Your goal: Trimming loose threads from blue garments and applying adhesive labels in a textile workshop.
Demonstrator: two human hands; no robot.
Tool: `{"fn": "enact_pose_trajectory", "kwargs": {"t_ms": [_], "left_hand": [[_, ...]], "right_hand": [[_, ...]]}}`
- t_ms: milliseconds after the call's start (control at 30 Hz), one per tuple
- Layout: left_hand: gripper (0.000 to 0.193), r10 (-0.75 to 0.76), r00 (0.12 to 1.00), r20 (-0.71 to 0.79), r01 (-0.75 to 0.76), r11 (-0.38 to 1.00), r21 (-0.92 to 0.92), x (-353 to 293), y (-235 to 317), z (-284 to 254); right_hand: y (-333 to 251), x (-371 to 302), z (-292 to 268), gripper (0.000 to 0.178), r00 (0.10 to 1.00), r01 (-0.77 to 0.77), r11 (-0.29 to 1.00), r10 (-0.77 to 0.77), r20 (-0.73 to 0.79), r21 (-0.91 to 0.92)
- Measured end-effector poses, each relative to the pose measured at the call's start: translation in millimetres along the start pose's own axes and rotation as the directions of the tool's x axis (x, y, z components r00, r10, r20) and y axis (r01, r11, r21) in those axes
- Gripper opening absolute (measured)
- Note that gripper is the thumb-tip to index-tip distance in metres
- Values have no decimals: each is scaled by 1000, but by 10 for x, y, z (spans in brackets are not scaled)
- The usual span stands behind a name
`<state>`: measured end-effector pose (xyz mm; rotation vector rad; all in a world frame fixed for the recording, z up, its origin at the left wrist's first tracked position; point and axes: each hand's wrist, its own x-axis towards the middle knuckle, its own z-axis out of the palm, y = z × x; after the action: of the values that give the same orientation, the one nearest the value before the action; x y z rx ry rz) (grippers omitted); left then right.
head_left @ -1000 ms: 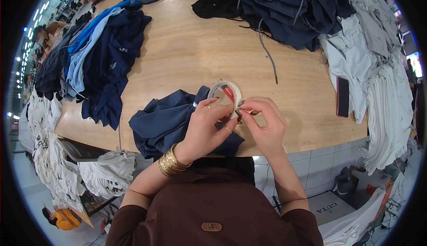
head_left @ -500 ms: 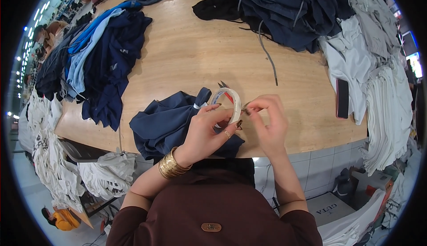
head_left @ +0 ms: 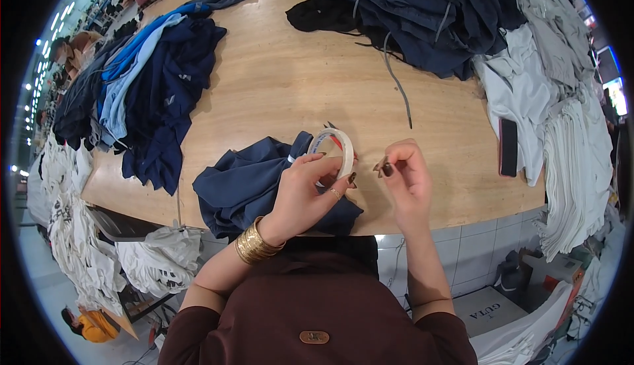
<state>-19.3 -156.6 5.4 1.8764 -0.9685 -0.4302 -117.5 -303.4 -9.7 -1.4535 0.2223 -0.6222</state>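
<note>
Upright in my left hand [head_left: 305,192] is a roll of whitish tape [head_left: 348,152], gripped at its near side between thumb and fingers. My right hand [head_left: 411,181] is off to the right of the roll, thumb and fingertips pinched together; whatever they hold, if anything, is too small to make out. Under and beside my left hand lies a bunched dark blue garment [head_left: 241,180] at the table's near edge, with a small white piece at its upper right. Behind the roll, a red-and-dark pointed tool [head_left: 338,142] is partly covered by it.
Dark and blue garments [head_left: 162,87] are piled at the left of the wooden table [head_left: 297,94]. A big navy heap [head_left: 422,21] with grey cords occupies the far side. At right, a phone [head_left: 508,147] rests beside stacked white garments [head_left: 574,167]. Other people are at the far left.
My right hand has moved away from the tape roll, to the right, and its fingers have turned and stay pinched. My left hand with the roll has shifted slightly left.
</note>
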Motion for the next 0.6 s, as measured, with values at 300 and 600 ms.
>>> {"fn": "enact_pose_trajectory", "kwargs": {"t_ms": [300,600], "left_hand": [[15,23,1000,5,-22,1000,-17,-12,-15,39],[17,58,998,-2,-58,998,27,-38,-31,25]], "right_hand": [[8,10,97,20,979,174,883,-203,-19,-435],[122,34,146,13,974,214,840,-223,43,-498]]}}
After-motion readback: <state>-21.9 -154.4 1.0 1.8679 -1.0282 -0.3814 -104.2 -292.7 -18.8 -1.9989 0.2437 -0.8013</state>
